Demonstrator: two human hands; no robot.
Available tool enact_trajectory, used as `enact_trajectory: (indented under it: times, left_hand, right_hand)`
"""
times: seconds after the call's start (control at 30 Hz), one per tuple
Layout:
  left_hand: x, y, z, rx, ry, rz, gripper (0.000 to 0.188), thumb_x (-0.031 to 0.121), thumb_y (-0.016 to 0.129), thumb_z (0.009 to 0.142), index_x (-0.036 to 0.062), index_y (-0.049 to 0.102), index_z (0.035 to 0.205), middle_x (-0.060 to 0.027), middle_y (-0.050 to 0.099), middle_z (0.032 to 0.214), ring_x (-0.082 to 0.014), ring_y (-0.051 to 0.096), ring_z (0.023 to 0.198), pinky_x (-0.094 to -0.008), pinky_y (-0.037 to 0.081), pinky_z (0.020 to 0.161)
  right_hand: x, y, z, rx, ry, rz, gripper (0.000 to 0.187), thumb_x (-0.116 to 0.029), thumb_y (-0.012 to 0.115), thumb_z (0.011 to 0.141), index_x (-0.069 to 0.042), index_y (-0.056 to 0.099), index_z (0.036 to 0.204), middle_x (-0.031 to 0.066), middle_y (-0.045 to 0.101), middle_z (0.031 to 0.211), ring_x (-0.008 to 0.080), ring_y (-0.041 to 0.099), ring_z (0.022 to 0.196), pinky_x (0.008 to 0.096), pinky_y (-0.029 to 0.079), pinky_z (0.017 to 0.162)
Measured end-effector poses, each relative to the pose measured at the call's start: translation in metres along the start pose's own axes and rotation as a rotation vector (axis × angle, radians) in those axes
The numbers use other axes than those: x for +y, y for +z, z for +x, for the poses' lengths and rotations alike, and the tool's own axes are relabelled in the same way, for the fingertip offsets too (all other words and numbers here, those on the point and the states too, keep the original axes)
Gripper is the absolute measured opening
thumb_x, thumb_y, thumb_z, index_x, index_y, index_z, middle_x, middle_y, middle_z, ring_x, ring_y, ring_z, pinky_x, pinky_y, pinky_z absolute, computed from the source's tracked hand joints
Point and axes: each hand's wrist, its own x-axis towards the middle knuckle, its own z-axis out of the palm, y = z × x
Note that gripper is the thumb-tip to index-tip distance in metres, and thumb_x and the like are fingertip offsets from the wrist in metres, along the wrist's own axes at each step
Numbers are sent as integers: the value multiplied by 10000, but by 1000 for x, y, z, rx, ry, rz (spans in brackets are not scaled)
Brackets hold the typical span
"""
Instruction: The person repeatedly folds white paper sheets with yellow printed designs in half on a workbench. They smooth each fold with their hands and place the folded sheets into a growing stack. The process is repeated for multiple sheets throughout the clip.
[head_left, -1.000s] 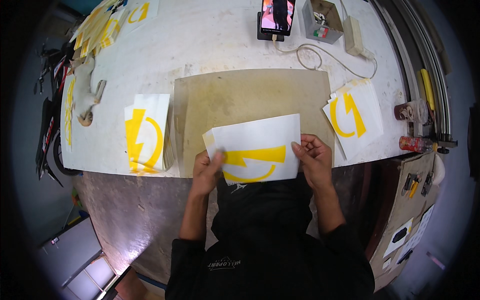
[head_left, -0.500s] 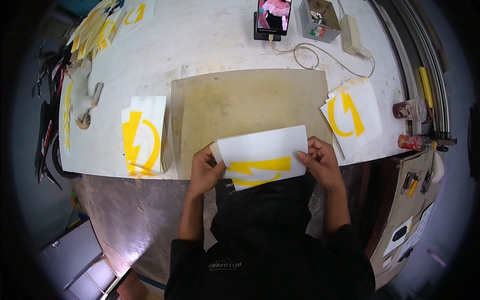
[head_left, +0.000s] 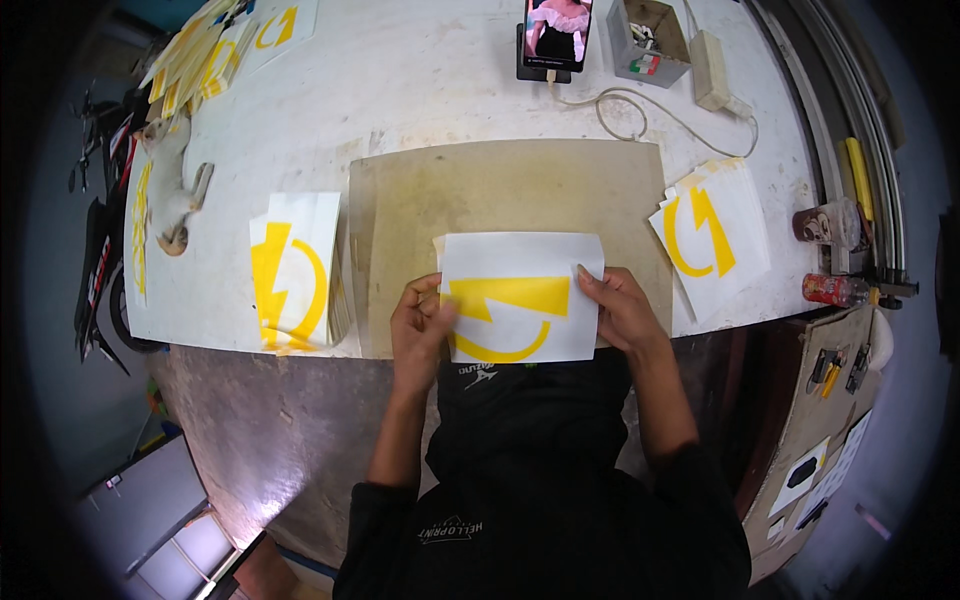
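A white sheet with a yellow bolt-and-arc print (head_left: 520,255) is held up between my two hands, over the near edge of a beige board (head_left: 500,190). My left hand (head_left: 418,325) pinches its left side, where a thin beige edge shows at the upper corner. On the right side, my right hand (head_left: 628,308) grips the sheet with the thumb in front and the fingers behind it. To the left of the board lies a stack of similar sheets (head_left: 318,225). A second, fanned stack (head_left: 745,215) rests to its right.
A phone on a stand (head_left: 555,35), a grey box of small items (head_left: 650,60) and a power strip with a cable (head_left: 710,75) stand far back. A cat (head_left: 172,180) lies at the left, near more printed pieces (head_left: 205,55). A cup (head_left: 825,225) and a bottle (head_left: 835,290) are at the right.
The sheet has turned from slanted to nearly level and moved slightly up over the board, its print now facing me more fully. Both hands have moved with it, still gripping its sides.
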Motion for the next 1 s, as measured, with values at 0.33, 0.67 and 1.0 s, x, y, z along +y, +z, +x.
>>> enact_trajectory:
  times: [0.33, 0.67, 1.0]
  left_hand:
    - [24, -4, 53, -522, -99, -160, 1056, 717, 655, 909, -12, 321, 1596, -143, 473, 1575, -247, 478, 1433, -424, 425, 1157]
    - [13, 8, 45, -88, -13, 407, 831, -39, 845, 827, -6, 379, 1514, -87, 713, 1095, -119, 669, 939, -279, 552, 775]
    - [-22, 39, 9, -62, 1019, 1297, 420, 69, 817, 830, 51, 724, 1239, -87, 714, 1226, -289, 658, 1169, -488, 478, 1054]
  right_hand:
    - [-22, 5, 6, -276, -346, -227, 622, -128, 729, 990, 45, 454, 1520, 102, 589, 1460, 171, 552, 1335, 362, 436, 1128]
    - [-5, 16, 18, 353, -303, -600, 253, 7, 781, 917, 68, 653, 1127, 123, 774, 1014, 110, 724, 888, 244, 575, 803]
    - [-5, 27, 18, 446, -314, -701, 309, 4, 794, 894, 62, 641, 1156, 148, 755, 1043, 157, 723, 910, 276, 582, 784]
